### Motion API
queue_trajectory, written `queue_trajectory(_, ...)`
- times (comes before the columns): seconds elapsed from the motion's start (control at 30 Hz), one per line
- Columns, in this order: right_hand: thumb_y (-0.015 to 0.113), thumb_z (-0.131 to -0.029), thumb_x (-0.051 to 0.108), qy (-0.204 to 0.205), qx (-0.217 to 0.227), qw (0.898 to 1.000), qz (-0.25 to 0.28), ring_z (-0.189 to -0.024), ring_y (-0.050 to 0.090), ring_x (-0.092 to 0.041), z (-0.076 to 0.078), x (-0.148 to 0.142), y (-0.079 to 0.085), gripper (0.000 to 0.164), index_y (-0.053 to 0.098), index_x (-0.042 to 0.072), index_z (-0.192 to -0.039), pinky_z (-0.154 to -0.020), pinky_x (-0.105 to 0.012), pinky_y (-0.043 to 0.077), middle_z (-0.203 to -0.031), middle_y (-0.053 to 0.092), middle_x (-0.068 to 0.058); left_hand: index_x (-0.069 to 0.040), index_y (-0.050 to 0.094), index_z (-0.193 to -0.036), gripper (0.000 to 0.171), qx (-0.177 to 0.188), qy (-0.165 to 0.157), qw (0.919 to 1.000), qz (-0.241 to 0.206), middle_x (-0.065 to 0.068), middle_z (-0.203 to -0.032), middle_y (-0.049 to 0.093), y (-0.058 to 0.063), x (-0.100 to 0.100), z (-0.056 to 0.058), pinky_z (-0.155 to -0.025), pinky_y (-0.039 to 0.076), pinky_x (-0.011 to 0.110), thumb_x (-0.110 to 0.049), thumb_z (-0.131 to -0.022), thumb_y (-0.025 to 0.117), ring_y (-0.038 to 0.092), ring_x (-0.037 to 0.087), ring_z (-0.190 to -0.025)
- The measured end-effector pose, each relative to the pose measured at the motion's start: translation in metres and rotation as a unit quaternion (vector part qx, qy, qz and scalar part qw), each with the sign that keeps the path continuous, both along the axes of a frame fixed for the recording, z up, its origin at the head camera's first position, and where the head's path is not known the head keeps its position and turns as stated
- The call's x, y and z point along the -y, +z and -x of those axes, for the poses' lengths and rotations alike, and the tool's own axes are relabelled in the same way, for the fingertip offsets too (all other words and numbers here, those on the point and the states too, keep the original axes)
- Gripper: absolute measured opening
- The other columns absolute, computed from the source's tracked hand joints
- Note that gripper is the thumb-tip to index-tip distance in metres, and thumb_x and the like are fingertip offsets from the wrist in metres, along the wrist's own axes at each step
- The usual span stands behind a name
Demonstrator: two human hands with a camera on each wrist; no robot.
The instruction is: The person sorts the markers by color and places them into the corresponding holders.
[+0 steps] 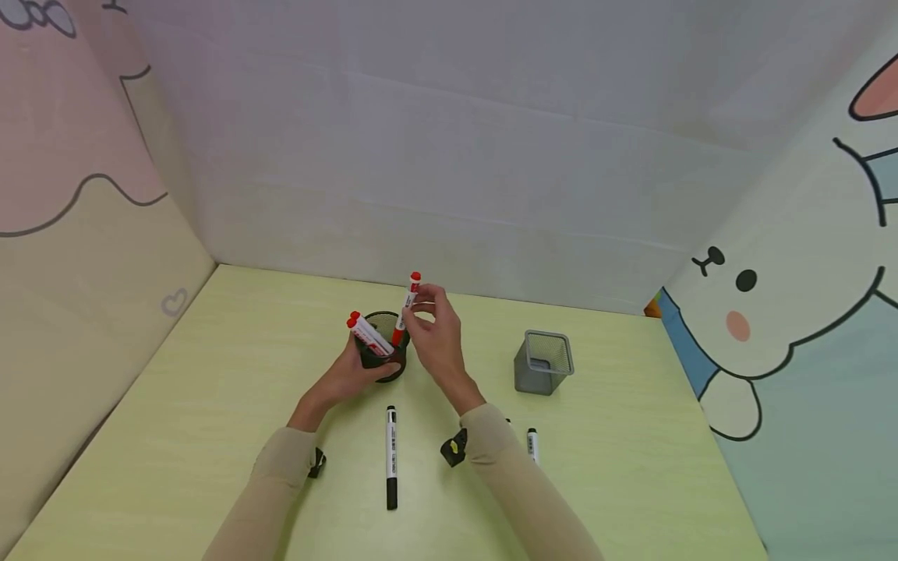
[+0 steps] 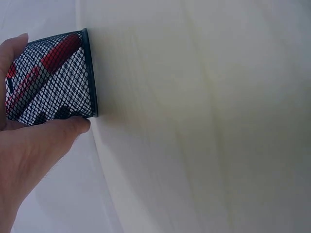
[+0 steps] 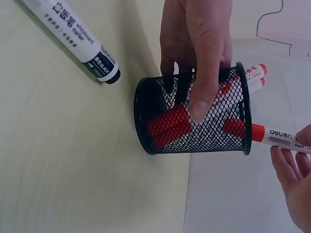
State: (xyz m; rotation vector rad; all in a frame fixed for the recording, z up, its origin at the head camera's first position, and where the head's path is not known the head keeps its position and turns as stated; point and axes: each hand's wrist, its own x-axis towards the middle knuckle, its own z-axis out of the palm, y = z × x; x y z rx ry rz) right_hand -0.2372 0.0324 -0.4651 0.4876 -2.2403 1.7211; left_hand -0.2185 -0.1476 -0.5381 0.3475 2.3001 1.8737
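My left hand [image 1: 350,371] grips a round black mesh pen holder [image 3: 218,131] around its side, thumb on the near wall. Two red whiteboard markers [image 1: 371,335] lean inside it, red caps down and red ends above the rim. Between thumb and fingers, my right hand [image 1: 436,336] pinches a third red marker [image 3: 279,138]. Its capped end reaches just inside the holder's mouth, the white barrel still above the rim. In the left wrist view, the left hand [image 2: 34,155] holds the mesh wall, with red shapes showing through it.
A grey square mesh holder [image 1: 543,364] stands to the right on the pale table [image 1: 603,452]. One black whiteboard marker [image 1: 391,460] lies in front of the hands. Another black marker [image 1: 533,444] lies partly behind the right sleeve. A wall rises behind the table.
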Motion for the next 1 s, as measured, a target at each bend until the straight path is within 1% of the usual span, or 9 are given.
queue_trajectory(0.23,0.068,-0.099,0.006,0.018,-0.012,0.996,-0.088,-0.106,0.067,-0.021,0.003,0.006,-0.004,0.037,0.054,0.007,-0.133,-0.088,-0.028,0.057,-0.118,0.063,-0.01,-0.007,0.013,-0.157,0.091,-0.011,-0.015,0.9998,-0.011,0.02,-0.15,0.04,0.001,0.0,-0.001,-0.119,0.025,0.058,-0.011,-0.093,0.077,0.039,0.037,-0.138)
queue_trajectory(0.47,0.065,-0.1,0.004,0.049,-0.03,0.986,-0.159,-0.106,0.065,-0.021,0.005,0.008,-0.006,0.037,0.053,0.003,-0.135,-0.089,-0.026,0.056,-0.119,0.061,-0.012,-0.008,0.014,-0.158,0.09,-0.022,-0.025,0.9993,-0.019,0.018,-0.148,0.042,0.0,0.0,0.0,-0.116,0.031,0.055,-0.01,-0.093,0.077,0.043,0.035,-0.135)
queue_trajectory(0.63,0.065,-0.1,0.003,0.056,-0.043,0.978,-0.196,-0.105,0.066,-0.022,0.005,0.008,-0.006,0.04,0.052,0.003,-0.137,-0.088,-0.027,0.057,-0.118,0.062,-0.012,-0.01,0.012,-0.159,0.092,-0.019,-0.03,0.9992,-0.02,0.015,-0.148,0.043,-0.002,0.001,0.001,-0.114,0.034,0.052,-0.011,-0.094,0.076,0.045,0.033,-0.135)
queue_trajectory(0.7,0.065,-0.1,0.002,0.059,-0.05,0.974,-0.211,-0.104,0.066,-0.022,0.005,0.009,-0.006,0.041,0.052,0.003,-0.139,-0.087,-0.029,0.057,-0.117,0.062,-0.012,-0.012,0.013,-0.159,0.09,-0.018,-0.033,0.999,-0.022,0.015,-0.147,0.043,-0.001,0.001,0.001,-0.113,0.038,0.045,-0.011,-0.094,0.076,0.046,0.032,-0.134)
queue_trajectory(0.77,0.064,-0.101,0.003,0.065,-0.055,0.968,-0.236,-0.105,0.066,-0.021,0.005,0.01,-0.005,0.043,0.05,0.005,-0.141,-0.088,-0.03,0.057,-0.118,0.062,-0.012,-0.014,0.014,-0.159,0.089,-0.02,-0.037,0.9987,-0.028,0.015,-0.147,0.044,-0.001,0.001,0.001,-0.109,0.042,0.037,-0.009,-0.095,0.075,0.048,0.031,-0.131)
queue_trajectory(0.87,0.063,-0.102,0.005,0.081,-0.06,0.954,-0.281,-0.104,0.067,-0.021,0.004,0.011,-0.003,0.044,0.048,0.007,-0.143,-0.087,-0.031,0.058,-0.12,0.061,-0.011,-0.018,0.014,-0.159,0.087,-0.027,-0.044,0.9981,-0.033,0.014,-0.146,0.044,-0.001,0.002,0.002,-0.101,0.045,0.024,-0.008,-0.096,0.073,0.049,0.029,-0.128)
queue_trajectory(0.93,0.062,-0.103,0.007,0.09,-0.062,0.944,-0.312,-0.102,0.066,-0.02,0.004,0.012,-0.002,0.044,0.047,0.009,-0.144,-0.085,-0.03,0.057,-0.123,0.061,-0.011,-0.019,0.014,-0.159,0.086,-0.032,-0.05,0.9974,-0.041,0.013,-0.146,0.044,-0.001,0.002,0.002,-0.1,0.046,0.023,-0.007,-0.096,0.072,0.05,0.029,-0.128)
queue_trajectory(1.0,0.06,-0.103,0.007,0.097,-0.065,0.936,-0.332,-0.098,0.066,-0.019,0.005,0.014,-0.001,0.043,0.047,0.01,-0.144,-0.083,-0.029,0.057,-0.123,0.061,-0.01,-0.019,0.013,-0.16,0.087,-0.036,-0.056,0.9968,-0.046,0.013,-0.148,0.042,-0.001,0.002,0.002,-0.101,0.046,0.024,-0.007,-0.097,0.071,0.049,0.029,-0.129)
